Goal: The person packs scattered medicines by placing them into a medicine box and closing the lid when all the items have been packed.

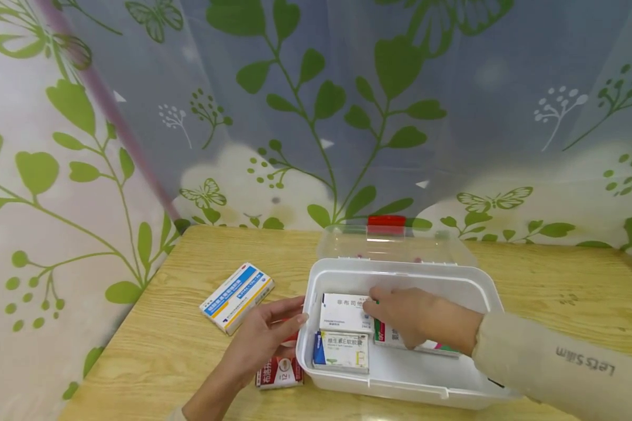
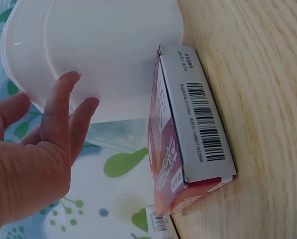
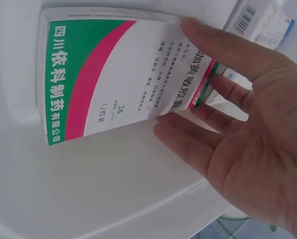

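My right hand (image 1: 411,313) reaches into a white plastic storage box (image 1: 342,381). It holds a green, white and pink medicine box (image 3: 123,74), thumb on one long edge and fingers on the opposite edge. That medicine box lies low inside the container, partly covered by the hand in the head view. My left hand (image 1: 260,339) is at the container's left end, its loosely bent fingers touching the outer wall near the rim. Beneath it, a red medicine box (image 2: 193,114) stands on the table against the container.
Inside the container, a white medicine box (image 1: 344,313) and a white-and-yellow vitamin E box (image 1: 342,352) sit at the left. A blue-and-white medicine box (image 1: 237,297) lies on the wooden table (image 1: 153,351). The clear lid (image 1: 342,242) with a red latch is tipped back behind.
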Available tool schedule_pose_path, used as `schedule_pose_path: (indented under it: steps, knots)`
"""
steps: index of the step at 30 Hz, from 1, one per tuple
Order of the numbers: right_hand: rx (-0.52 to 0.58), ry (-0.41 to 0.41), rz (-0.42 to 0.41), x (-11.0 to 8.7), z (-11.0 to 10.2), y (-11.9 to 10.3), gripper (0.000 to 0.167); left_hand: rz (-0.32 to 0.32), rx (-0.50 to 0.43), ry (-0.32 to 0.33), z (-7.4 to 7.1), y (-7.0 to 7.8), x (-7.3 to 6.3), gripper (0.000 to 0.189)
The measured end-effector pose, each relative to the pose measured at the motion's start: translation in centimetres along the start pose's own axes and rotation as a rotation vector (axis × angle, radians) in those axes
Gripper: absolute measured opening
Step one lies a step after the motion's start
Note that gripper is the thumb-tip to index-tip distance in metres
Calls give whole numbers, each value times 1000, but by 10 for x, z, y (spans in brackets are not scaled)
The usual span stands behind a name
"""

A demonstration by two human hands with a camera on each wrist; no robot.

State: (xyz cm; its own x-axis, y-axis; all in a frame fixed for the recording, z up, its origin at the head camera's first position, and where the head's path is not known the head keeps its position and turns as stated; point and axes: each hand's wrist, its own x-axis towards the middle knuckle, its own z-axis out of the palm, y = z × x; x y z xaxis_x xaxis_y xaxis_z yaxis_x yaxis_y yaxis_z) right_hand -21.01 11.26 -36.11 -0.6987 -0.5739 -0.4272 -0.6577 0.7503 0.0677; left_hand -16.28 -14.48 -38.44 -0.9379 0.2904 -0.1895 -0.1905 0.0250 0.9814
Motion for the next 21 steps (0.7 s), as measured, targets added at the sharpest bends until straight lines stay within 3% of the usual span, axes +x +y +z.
schedule_pose_path:
  steps: [6, 13, 18, 21]
  knots:
    - [-87, 93, 15, -2, 5, -7, 63, 5, -10, 0, 1, 0, 0, 50]
    - [-238, 256, 18, -3, 12, -13, 49, 6, -17, -3, 1, -2, 0, 50]
    - [-119, 216, 118, -2, 11, -10, 31, 9, -25, 0, 2, -2, 0, 50]
    - [-97, 187, 121, -1, 9, -8, 27, 11, -26, 1, 2, -1, 0, 50]
